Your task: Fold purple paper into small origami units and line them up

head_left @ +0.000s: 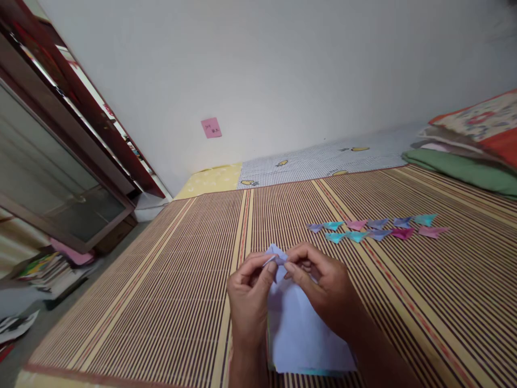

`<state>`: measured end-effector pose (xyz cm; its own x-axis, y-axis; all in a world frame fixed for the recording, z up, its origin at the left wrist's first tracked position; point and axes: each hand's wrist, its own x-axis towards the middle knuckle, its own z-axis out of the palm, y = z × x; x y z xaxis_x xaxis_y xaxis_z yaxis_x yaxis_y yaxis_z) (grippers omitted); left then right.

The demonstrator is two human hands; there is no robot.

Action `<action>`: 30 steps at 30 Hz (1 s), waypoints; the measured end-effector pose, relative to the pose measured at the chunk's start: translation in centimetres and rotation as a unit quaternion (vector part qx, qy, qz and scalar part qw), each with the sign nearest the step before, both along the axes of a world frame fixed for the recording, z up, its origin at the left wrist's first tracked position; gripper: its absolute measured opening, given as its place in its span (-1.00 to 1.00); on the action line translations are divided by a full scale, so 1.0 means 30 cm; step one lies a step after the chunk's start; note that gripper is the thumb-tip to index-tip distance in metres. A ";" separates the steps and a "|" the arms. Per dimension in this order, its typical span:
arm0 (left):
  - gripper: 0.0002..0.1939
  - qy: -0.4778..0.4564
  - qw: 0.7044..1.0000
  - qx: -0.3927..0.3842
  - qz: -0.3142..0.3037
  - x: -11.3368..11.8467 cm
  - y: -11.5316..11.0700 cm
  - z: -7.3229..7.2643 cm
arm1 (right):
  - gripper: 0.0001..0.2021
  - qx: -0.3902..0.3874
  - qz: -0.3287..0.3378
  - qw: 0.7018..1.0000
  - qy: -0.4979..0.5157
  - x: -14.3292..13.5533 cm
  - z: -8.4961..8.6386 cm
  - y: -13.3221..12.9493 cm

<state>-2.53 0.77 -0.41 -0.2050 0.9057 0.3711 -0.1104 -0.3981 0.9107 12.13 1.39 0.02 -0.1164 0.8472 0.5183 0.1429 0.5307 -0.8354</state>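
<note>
Between my two hands is a small folded piece of lavender paper (pixel 276 250), partly hidden by the fingers. My left hand (pixel 251 285) pinches its left side between thumb and fingers. On the opposite side, my right hand (pixel 319 280) grips the paper with thumb and forefinger. Beneath both hands lies a stack of paper sheets (pixel 309 334), pale lavender on top, with a teal edge showing at the bottom. Two rows of small folded paper pieces (pixel 356 236) in blue, teal, purple and pink rest beyond my right hand.
A striped bamboo mat (pixel 161 291) covers the bed. Folded bedding (pixel 464 167) and a patterned cushion (pixel 480 121) are piled at the far right. A pink note (pixel 211 127) is on the wall. At left are a glass-paned door (pixel 60 161) and stacked books (pixel 50 272).
</note>
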 end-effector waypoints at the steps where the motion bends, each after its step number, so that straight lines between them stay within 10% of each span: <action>1: -0.93 0.007 1.000 -0.002 0.008 0.007 -0.003 0.003 | -0.90 -0.010 -0.012 1.000 0.016 -0.007 0.003 -0.004; 30: -0.84 -0.004 0.996 -0.031 0.087 0.053 -0.028 -0.003 | -0.91 0.009 -0.057 0.998 0.007 -0.033 0.012 -0.010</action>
<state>-0.95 -0.06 -0.49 -0.3639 0.8773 0.3130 -0.0517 -0.3546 0.9336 11.14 1.09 0.37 -0.0112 0.8455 0.5339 0.1915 0.5258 -0.8288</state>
